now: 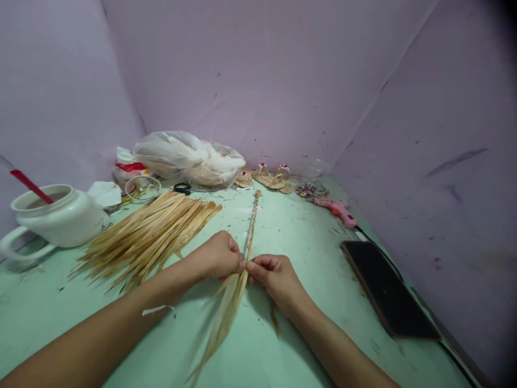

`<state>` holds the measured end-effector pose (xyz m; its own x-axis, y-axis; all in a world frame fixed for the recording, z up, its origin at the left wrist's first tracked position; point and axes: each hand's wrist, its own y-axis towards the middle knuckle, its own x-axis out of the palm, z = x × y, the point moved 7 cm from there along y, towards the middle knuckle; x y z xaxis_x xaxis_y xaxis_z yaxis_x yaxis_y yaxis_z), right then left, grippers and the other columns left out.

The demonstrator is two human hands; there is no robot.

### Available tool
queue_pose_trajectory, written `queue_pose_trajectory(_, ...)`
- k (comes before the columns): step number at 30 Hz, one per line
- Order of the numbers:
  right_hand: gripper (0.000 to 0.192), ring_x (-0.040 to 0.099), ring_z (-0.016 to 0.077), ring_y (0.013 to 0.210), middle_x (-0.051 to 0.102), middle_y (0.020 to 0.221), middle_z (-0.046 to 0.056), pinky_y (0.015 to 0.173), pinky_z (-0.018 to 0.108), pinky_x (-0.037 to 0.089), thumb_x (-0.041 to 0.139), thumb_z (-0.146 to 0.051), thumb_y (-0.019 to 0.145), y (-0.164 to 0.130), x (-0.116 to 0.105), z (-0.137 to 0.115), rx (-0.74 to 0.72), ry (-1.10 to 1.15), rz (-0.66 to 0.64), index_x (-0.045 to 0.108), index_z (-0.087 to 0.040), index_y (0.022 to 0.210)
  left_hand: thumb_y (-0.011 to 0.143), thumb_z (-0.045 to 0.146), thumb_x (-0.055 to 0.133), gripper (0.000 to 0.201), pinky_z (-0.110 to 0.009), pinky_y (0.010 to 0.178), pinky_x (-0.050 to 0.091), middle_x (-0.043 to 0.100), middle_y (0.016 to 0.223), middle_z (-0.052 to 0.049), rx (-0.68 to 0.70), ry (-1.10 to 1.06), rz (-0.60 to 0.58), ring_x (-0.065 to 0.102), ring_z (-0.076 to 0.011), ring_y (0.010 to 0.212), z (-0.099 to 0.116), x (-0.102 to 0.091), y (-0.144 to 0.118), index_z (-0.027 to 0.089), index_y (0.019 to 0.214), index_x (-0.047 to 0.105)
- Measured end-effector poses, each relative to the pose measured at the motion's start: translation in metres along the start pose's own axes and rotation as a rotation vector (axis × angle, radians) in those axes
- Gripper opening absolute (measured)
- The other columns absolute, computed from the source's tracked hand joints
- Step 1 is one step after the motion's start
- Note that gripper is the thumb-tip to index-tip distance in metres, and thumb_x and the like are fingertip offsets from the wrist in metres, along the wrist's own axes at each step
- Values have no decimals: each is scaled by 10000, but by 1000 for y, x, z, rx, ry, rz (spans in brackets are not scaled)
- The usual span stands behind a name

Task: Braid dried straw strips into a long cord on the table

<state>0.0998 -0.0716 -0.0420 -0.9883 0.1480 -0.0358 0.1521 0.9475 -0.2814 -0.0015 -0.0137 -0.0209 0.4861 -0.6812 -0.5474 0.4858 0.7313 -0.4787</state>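
A thin braid (253, 223) of dried, straw-coloured leaf strips runs away from me up the middle of the table. At its near end my left hand (224, 254) and my right hand (274, 277) meet, both with fingers pinched on the strips. Loose, wide strips (228, 307) trail from the pinch toward me, and a short one hangs beneath my right hand. To the left lies a fanned bundle of dried leaf strips (149, 231). Exactly how the strands cross between my fingertips is hidden.
On the left stands a white pot (64, 218) with a red-handled tool in it. Behind are scissors (182, 188), a plastic bag (189, 159) and small woven pieces (269, 178). A pink glue gun (337, 209) and a dark phone-like slab (388, 285) lie right.
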Motion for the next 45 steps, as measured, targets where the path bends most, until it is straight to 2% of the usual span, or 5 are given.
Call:
queue_pose_trajectory(11, 227, 397, 73, 463, 557, 500, 24, 475, 210, 281, 587, -309, 626, 1, 4, -1, -30, 57, -49, 586, -120, 501, 545, 152, 466, 116, -196, 366, 256, 460, 401, 20, 48, -171, -111, 332, -54, 332, 13, 7, -7, 110, 491, 560)
queue_pose_trajectory(20, 183, 224, 30, 341, 437, 392, -39, 378, 214, 107, 577, -275, 608, -4, 4, -4, 90, 126, -118, 565, -123, 507, 546, 150, 502, 86, -189, 350, 254, 522, 432, 4, 16, -230, -103, 338, -43, 316, 12, 10, -4, 108, 473, 520)
queue_pose_trajectory(28, 230, 323, 34, 397, 571, 505, 18, 408, 198, 193, 671, -326, 546, -4, 5, -6, 84, 223, -136, 609, -105, 535, 545, 149, 507, 304, -168, 301, 222, 590, 520, 23, -57, -221, -48, 365, -60, 288, 1, 13, 0, 155, 843, 450)
queue_pose_trajectory(36, 203, 466, 73, 454, 560, 482, 16, 468, 202, 295, 677, -286, 553, -4, 7, -7, 79, 294, -185, 581, -112, 510, 552, 105, 503, 168, -170, 372, 389, 558, 579, -12, -5, -574, -491, 508, -79, 413, 10, 34, -6, 101, 719, 518)
queue_pose_trajectory(45, 176, 293, 36, 408, 490, 443, -19, 435, 202, 203, 562, -203, 644, 0, -1, -11, -24, -54, -133, 565, -108, 495, 563, 139, 481, 149, -153, 296, 253, 467, 429, 31, 37, -291, -300, 365, -41, 310, 8, 17, -3, 93, 643, 597)
